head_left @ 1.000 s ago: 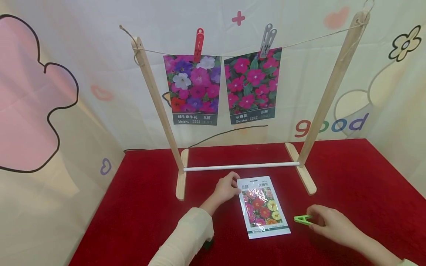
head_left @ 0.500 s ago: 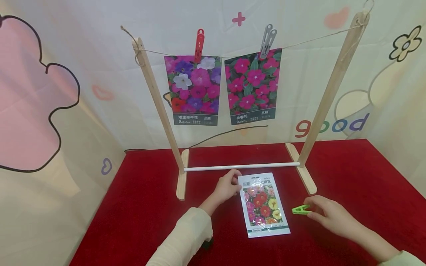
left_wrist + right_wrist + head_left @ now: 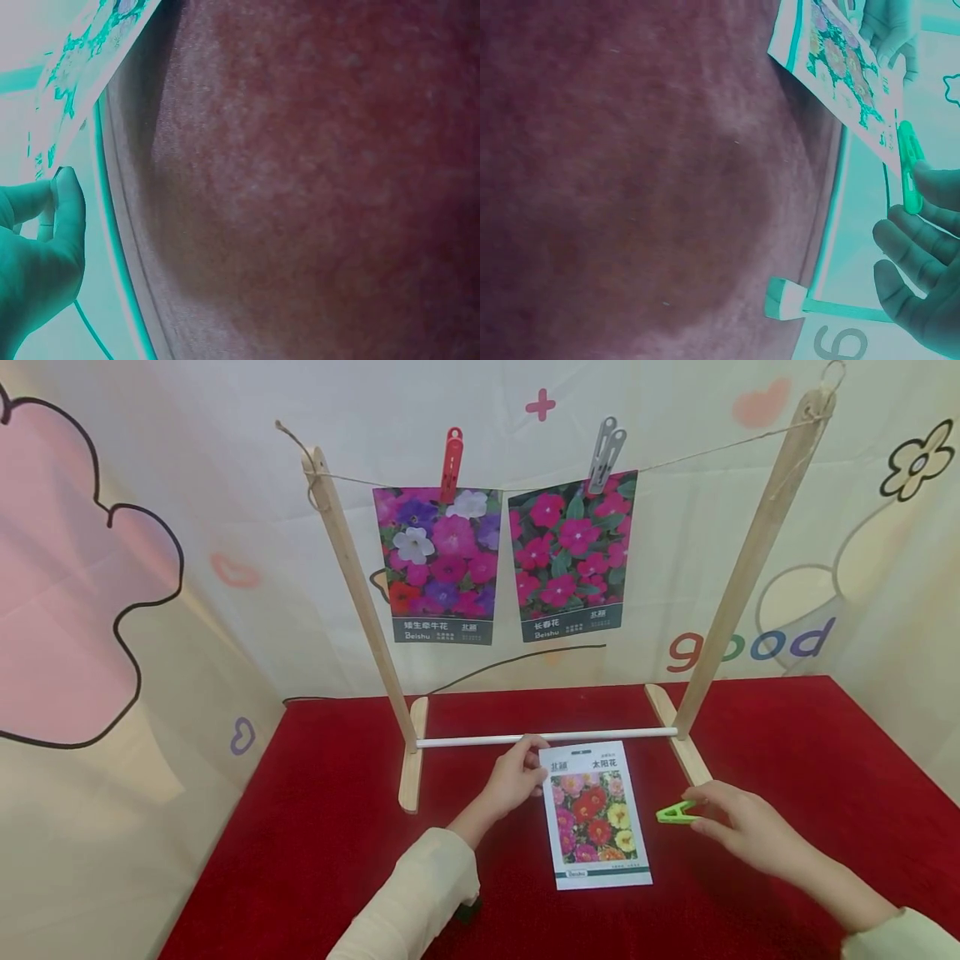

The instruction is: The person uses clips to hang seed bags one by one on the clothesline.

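Observation:
My left hand (image 3: 512, 777) pinches a white seed packet (image 3: 597, 818) with red, pink and yellow flowers by its upper left edge. In the right wrist view the packet (image 3: 840, 67) slants up over the red cloth, with a shadow under it. My right hand (image 3: 746, 827) pinches a light green clothespin (image 3: 675, 812) between thumb and fingers, a short way right of the packet. Beyond them, a petunia packet (image 3: 442, 564) hangs from a string (image 3: 705, 450) under a red clothespin (image 3: 451, 464). Beside it hangs a pink-flower packet (image 3: 573, 556) under a grey clothespin (image 3: 603, 456).
The string runs between a left wooden post (image 3: 356, 585) and a right wooden post (image 3: 753, 568). A white rod (image 3: 480, 741) joins their feet, just behind the left hand. Red cloth (image 3: 300, 860) covers the table. A small dark thing (image 3: 468, 910) lies by the left sleeve.
The left hand and its seed packet have risen slightly, away from the near edge. The right hand has moved forward and a little left with the green clothespin. The hanging packets stay put.

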